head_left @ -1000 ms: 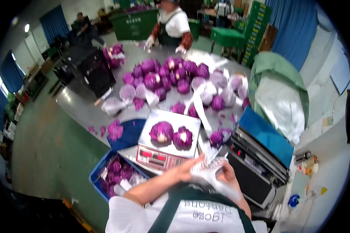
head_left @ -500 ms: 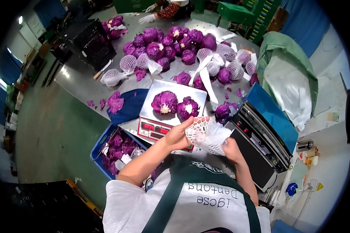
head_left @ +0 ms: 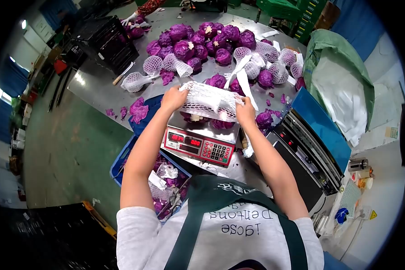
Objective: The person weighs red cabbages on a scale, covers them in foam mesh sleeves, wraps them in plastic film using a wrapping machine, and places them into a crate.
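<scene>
A white foam net [head_left: 211,101] is stretched sideways between my two hands, with a paler white piece showing at its middle. My left hand [head_left: 174,99] pinches one end, and my right hand [head_left: 245,112] grips the other. Behind and below the net, two purple cabbages [head_left: 222,124] sit on the pan of the weighing scale [head_left: 198,146], partly hidden. Red digits glow on the scale's display. Farther back on the metal table lies a pile of purple cabbages [head_left: 183,50], with several netted cabbages [head_left: 279,72] at its right.
At the left stand black crates [head_left: 104,45] and a knife [head_left: 123,74]. Below the table edge is a blue crate [head_left: 117,168] of leaves and netting. A machine with a blue lid [head_left: 321,130] is at the right. Across the table shows another person's gloved hand [head_left: 130,19].
The net has moved forward over the scale and is now spread wide between both hands; before, it was bunched close to my body. The other person has shifted left.
</scene>
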`<state>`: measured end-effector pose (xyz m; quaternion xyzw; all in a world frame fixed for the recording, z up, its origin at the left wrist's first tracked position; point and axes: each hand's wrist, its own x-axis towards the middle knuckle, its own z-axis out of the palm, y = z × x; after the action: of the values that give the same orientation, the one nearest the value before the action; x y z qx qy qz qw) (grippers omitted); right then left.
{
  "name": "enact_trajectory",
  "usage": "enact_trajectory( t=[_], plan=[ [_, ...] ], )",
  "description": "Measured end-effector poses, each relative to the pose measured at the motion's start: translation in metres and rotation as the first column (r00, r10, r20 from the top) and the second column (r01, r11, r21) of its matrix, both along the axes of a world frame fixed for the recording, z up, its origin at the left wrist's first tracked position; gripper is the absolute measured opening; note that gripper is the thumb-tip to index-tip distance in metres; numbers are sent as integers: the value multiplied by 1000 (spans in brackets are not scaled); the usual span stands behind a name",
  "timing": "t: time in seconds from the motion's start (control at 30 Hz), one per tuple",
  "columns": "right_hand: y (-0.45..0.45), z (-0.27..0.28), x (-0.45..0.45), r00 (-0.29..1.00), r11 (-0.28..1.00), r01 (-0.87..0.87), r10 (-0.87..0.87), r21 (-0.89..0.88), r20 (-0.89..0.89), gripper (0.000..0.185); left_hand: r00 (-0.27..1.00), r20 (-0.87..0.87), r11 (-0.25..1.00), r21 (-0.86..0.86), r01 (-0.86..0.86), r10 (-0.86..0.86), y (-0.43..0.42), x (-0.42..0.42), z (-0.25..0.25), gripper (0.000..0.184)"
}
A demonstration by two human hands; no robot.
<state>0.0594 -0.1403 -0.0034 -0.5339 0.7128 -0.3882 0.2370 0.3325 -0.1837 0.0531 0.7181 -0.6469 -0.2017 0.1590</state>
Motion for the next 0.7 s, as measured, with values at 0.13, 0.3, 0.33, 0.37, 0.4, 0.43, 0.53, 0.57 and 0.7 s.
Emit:
enact_trajectory(
  t=[0.13, 0.3, 0.33, 0.37, 0.4, 0.43, 0.53, 0.57, 0.7],
  plan=[
    [-3, -54, 1, 998, 955, -60, 58, 289, 15, 70, 922, -388, 965, 242, 103, 0, 7, 2, -39, 68],
    [58, -47, -5, 895, 985, -166, 134, 38, 425, 46, 751, -660, 936, 245, 252, -29, 78, 4, -33, 48],
    [63, -48, -9, 851, 977, -208, 157, 47, 501, 45, 749, -656, 939, 195, 283, -90, 87, 6, -38, 45],
    [68, -33, -13, 813, 961, -262, 173, 84, 557, 50, 703, -702, 924, 186, 333, -111, 92, 8, -43, 46],
    [71, -26, -20, 792, 932, -332, 193, 143, 579, 53, 740, -669, 905, 270, 328, -69, 95, 16, -56, 47],
    [75, -21, -29, 769, 892, -404, 212, 202, 603, 57, 775, -631, 881, 354, 315, -24, 102, 23, -69, 49],
    [103, 32, -43, 712, 765, -556, 234, 327, 663, 68, 451, -822, 785, 517, 340, 347, 143, 6, -53, 50],
    [113, 29, -51, 654, 746, -619, 316, 247, 687, 69, 392, -821, 750, 553, 363, 416, 157, 0, -39, 48],
    [152, 33, -73, 561, 651, -666, 118, 363, 819, 48, 26, -758, 612, 546, 572, 652, 200, 5, -73, 43]
  ],
)
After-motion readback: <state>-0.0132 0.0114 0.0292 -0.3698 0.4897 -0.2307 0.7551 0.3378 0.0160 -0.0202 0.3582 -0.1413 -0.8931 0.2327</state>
